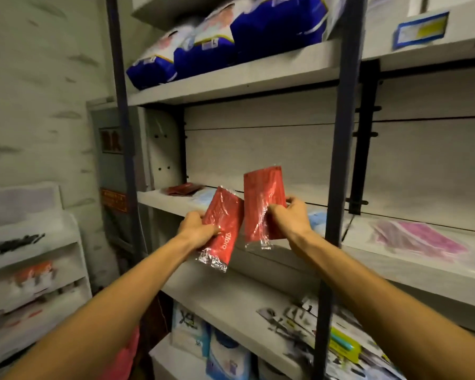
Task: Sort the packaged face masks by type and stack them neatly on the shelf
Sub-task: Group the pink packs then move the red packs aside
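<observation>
Plainly, the left hand (196, 229) pinches one red mask packet (222, 229) and the right hand (291, 218) grips another red packet (261, 207), both before the shelf (170, 201). Beyond the left grip lies a blurred red pile (182, 190); blue packets (205, 200) are partly hidden behind both held packets.

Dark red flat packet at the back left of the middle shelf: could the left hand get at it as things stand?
Probably not yet: the left hand already grips a red plastic-wrapped mask packet, though nothing blocks the path to the dark red flat packet.
</observation>
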`<state>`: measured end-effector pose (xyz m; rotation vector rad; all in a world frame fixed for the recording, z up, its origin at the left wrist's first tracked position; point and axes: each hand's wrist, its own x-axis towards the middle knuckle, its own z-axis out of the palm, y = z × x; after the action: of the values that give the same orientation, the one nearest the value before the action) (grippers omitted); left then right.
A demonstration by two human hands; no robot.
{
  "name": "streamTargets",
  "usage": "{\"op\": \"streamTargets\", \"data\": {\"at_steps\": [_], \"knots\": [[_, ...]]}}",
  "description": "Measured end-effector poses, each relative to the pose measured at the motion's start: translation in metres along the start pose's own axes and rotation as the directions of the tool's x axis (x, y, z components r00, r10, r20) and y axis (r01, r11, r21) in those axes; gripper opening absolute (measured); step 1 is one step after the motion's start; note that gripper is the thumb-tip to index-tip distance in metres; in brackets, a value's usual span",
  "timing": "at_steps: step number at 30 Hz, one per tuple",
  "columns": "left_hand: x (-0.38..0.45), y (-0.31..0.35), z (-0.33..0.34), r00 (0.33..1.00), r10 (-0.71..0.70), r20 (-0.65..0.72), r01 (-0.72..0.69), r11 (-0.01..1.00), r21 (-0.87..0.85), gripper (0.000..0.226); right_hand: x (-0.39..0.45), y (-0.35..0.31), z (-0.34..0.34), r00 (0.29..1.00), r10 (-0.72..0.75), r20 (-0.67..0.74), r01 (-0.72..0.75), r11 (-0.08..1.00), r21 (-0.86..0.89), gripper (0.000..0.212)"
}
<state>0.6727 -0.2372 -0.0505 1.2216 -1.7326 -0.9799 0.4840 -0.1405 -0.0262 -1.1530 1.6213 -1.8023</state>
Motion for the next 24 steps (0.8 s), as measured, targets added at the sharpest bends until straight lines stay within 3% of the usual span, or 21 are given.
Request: {"op": "streamTargets", "data": {"at_steps": [6, 11, 16, 19, 22, 24], "knots": [[0.119, -0.014, -0.025, 0.999, 0.052, 0.011, -0.052, 0.998, 0.019, 0.033, 0.091, 0.016, 0.069, 0.999, 0.054, 0.007, -0.054, 0.996, 0.075, 0.017], [0.199, -0.035, -0.052, 0.995, 0.076, -0.065, -0.077, 0.997, -0.004, 0.047, 0.166, 0.017, 0.116, 0.997, 0.000, -0.075, 0.009, 0.994, 0.108, 0.005], [0.266, -0.061, -0.079, 0.989, 0.088, -0.117, -0.081, 0.995, 0.066, 0.044, 0.196, 0.056, 0.177, 0.996, 0.083, -0.022, -0.079, 0.987, 0.142, 0.026], [0.305, -0.075, -0.094, 0.984, 0.125, -0.123, -0.108, 0.985, 0.136, 0.040, 0.222, 0.068, 0.205, 0.996, 0.085, -0.039, -0.079, 0.987, 0.139, 0.004], [0.341, -0.090, -0.106, 0.962, 0.257, -0.093, -0.218, 0.926, 0.309, 0.042, 0.248, 0.072, 0.232, 0.992, 0.114, -0.048, -0.106, 0.985, 0.137, 0.033], [0.368, -0.102, -0.114, 0.953, 0.298, -0.056, -0.264, 0.906, 0.331, 0.043, 0.264, 0.073, 0.252, 0.992, 0.105, -0.075, -0.095, 0.987, 0.129, 0.036]]}}
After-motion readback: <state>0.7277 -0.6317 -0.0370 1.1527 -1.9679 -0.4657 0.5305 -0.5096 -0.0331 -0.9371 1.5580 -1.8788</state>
